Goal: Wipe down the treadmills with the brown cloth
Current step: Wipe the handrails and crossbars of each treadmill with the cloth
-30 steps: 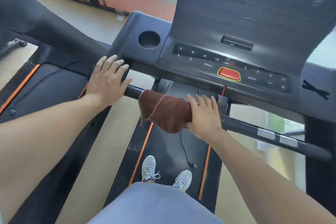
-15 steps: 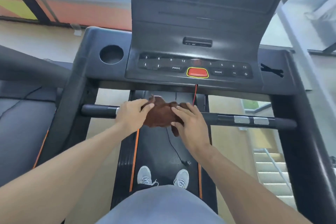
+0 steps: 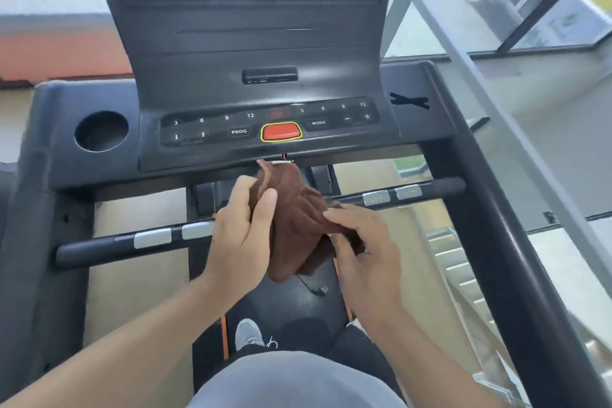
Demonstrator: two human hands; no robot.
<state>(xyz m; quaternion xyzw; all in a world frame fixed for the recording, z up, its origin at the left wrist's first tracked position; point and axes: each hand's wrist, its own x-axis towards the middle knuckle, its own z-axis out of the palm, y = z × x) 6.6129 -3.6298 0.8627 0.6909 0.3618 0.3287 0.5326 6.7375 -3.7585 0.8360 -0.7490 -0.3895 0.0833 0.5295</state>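
The brown cloth (image 3: 294,225) is bunched up between both of my hands, just above the treadmill's front crossbar (image 3: 109,247). My left hand (image 3: 241,235) grips its left side with the thumb over the top. My right hand (image 3: 364,255) holds its lower right part, fingers curled into the folds. The cloth's upper tip reaches the lower edge of the dark console (image 3: 271,89), below the red stop button (image 3: 280,132). The middle of the crossbar is hidden behind my hands and the cloth.
A round cup holder (image 3: 101,131) sits in the console's left wing. Black side rails (image 3: 490,195) frame me on both sides. The belt (image 3: 298,305) and my shoe (image 3: 248,334) lie below. A glass railing (image 3: 496,103) and stairs (image 3: 463,272) are to the right.
My left hand left the neighbouring rail and joined the right on the cloth. Both hands lifted the cloth off the bar and bunched it. My view swung right, centring the console.
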